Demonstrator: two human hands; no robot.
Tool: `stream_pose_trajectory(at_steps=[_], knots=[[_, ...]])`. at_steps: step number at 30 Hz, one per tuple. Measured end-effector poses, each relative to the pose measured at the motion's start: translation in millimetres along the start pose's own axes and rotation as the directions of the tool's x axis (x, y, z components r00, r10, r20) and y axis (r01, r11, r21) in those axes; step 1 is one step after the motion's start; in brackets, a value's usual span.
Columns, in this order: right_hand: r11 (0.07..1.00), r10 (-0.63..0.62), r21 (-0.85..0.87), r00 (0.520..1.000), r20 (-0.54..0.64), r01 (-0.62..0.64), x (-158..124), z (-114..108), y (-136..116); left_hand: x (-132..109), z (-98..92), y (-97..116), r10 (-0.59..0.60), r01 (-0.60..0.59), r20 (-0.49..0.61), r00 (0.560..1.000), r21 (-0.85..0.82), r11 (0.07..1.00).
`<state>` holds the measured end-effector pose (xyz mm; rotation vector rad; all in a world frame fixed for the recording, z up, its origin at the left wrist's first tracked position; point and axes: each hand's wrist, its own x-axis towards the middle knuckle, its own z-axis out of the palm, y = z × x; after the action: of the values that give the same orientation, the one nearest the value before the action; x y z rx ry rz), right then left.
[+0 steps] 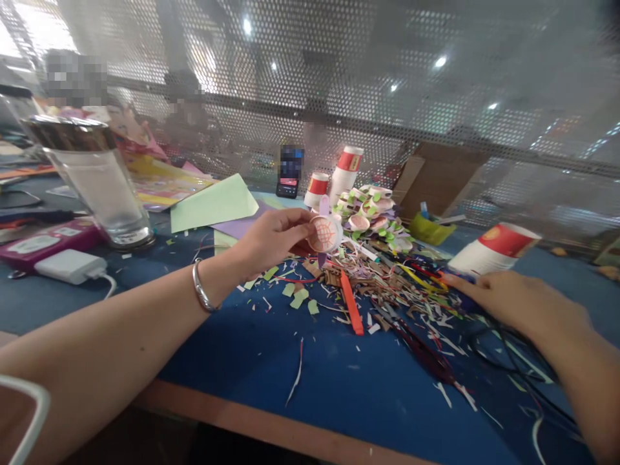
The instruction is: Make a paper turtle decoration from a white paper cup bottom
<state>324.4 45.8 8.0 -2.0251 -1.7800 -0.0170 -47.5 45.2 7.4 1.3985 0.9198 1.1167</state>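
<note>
Between its thumb and fingertips my left hand [283, 239] pinches a small paper-cup craft piece [325, 234]. Its round white face bears orange criss-cross lines, and purple paper tabs stick out above and below. My right hand [513, 300] is at the right, over a dark blue object [467, 302] beside a black cable [504, 342]. Its fingers curl down there, partly hidden and slightly blurred, so the object's kind is unclear. Just behind that hand a red-and-white stack of paper cups [496, 248] lies tilted. Similar finished-looking pieces form a pile [372, 213] beyond my left hand.
Paper scraps [387, 290] litter the blue table around an orange-red cutter-like tool [351, 303] and dark-handled scissors [421, 349]. Upright cups [346, 174], a phone [289, 171] and a mesh partition [339, 77] stand behind. At left are green paper [216, 203] and a glass jar [99, 181].
</note>
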Motion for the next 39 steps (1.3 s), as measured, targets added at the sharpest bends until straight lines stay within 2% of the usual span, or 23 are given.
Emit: stream_pose_trajectory(at_steps=[2, 3, 4, 5, 7, 9, 12, 15, 24, 29, 34, 36, 39], knots=[[0.992, 0.035, -0.121, 0.999, 0.004, -0.034, -8, -6, -15, 0, 1.4, 0, -0.009, 0.009, 0.000, 1.000, 0.024, 1.000], [0.979, 0.023, -0.204, 0.998, 0.058, -0.011, -14, -7, -26, 1, 2.2, -1, -0.011, 0.011, 0.003, 1.000, 0.026, 1.000], [0.976, -0.039, -0.210, 0.997, 0.070, 0.053, -21, -7, -39, 1, 2.7, -2, -0.011, 0.011, 0.004, 1.000, 0.026, 1.000], [0.979, -0.144, -0.136, 0.987, 0.075, 0.153, -28, -5, -54, 2, 3.0, -3, -0.007, 0.007, 0.006, 1.000, 0.027, 1.000], [0.941, -0.338, 0.080, 0.916, 0.216, 0.329, -43, 1, -87, 3, 2.4, -5, 0.015, -0.015, 0.007, 1.000, 0.035, 0.999], [0.857, -0.511, 0.263, 0.799, 0.316, 0.444, -55, 10, -117, 4, 0.6, -8, 0.036, -0.036, -0.003, 0.999, 0.057, 0.998], [0.759, -0.651, 0.303, 0.670, 0.356, 0.577, -63, 25, -150, 6, -2.3, -9, 0.053, -0.050, -0.037, 0.998, 0.076, 0.996], [0.708, -0.706, 0.307, 0.614, 0.353, 0.636, -64, 38, -162, 5, -3.0, -9, 0.053, -0.051, -0.040, 0.998, 0.048, 0.998], [0.714, -0.700, 0.353, 0.600, 0.387, 0.605, -63, 51, -161, 7, 1.9, -12, 0.041, -0.042, 0.026, 0.999, 0.044, 0.998], [0.698, -0.716, 0.354, 0.600, 0.357, 0.623, -64, 55, -158, 7, 0.3, -16, 0.073, -0.079, 0.057, 0.996, 0.108, 0.991], [0.648, -0.757, 0.438, 0.591, 0.278, 0.623, -65, 52, -151, 5, 0.4, -14, 0.061, -0.063, 0.047, 0.997, 0.052, 0.997], [0.639, -0.750, 0.502, 0.618, 0.237, 0.584, -64, 45, -147, 3, 1.0, -12, 0.058, -0.060, 0.052, 0.997, 0.041, 0.997], [0.649, -0.661, 0.599, 0.738, 0.137, 0.470, -62, 33, -139, 1, 2.6, -10, 0.037, -0.040, 0.060, 0.998, 0.046, 0.998]])
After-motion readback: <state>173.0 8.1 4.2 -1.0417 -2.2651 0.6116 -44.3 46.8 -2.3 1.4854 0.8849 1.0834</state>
